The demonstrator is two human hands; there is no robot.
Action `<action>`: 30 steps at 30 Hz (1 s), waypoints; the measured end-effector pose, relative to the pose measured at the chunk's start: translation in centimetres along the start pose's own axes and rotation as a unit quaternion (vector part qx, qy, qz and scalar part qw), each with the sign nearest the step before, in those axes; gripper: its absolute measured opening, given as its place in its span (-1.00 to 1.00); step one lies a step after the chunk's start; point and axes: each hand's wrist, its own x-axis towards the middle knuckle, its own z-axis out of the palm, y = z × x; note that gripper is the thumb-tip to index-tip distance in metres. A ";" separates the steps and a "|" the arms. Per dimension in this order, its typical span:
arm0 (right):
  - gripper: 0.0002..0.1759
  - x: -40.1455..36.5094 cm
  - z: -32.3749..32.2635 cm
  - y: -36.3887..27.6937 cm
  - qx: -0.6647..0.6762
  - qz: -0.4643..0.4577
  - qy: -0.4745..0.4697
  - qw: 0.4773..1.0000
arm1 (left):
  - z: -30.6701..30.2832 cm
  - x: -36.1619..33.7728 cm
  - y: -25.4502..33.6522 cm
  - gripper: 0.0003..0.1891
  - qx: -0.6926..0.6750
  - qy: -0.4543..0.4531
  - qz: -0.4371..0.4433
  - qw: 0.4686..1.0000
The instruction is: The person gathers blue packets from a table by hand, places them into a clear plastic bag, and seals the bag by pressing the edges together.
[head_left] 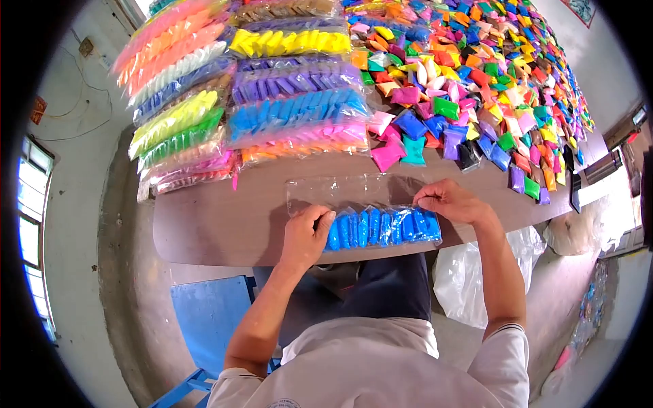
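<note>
A clear plastic bag (320,190) lies at the table's front edge, with a row of small blue packets (374,226) inside it. Its upper part is flat and see-through, spread toward the far side of the table. My left hand (304,236) is closed at the bag's left end, thumb and fingers together on the plastic. At the upper right corner, my right hand (449,199) pinches the bag's edge between thumb and fingers.
Filled bags (292,105) of coloured packets stand stacked at the back left. A large heap of loose coloured packets (469,81) covers the back right. A blue chair (211,313) stands at left below the table; a clear plastic sack (469,279) hangs at right.
</note>
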 end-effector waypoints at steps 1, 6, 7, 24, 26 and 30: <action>-0.83 0.2 -0.1 0.0 -0.007 -0.025 0.003 1.000 | 0.0 0.0 0.0 -0.80 0.005 0.001 0.003 1.000; -0.75 2.4 1.7 -3.4 -0.120 -0.058 0.140 0.981 | 0.1 0.1 -0.2 -0.81 0.000 0.001 -0.002 1.000; -0.72 3.0 2.2 -4.3 -0.187 -0.064 0.167 0.966 | 0.1 0.1 -0.2 -0.81 -0.005 0.004 0.006 1.000; -0.79 9.7 5.1 -7.0 -0.187 -0.040 0.022 0.981 | 0.1 -0.1 -0.2 -0.83 -0.019 0.020 0.001 1.000; -0.80 9.0 4.8 -8.0 -0.166 -0.025 0.006 0.986 | 0.1 -0.1 -0.2 -0.82 -0.017 0.015 -0.004 1.000; -0.81 7.7 4.7 -9.1 -0.120 -0.030 -0.014 0.992 | 0.1 -0.1 -0.2 -0.84 -0.005 0.011 0.002 1.000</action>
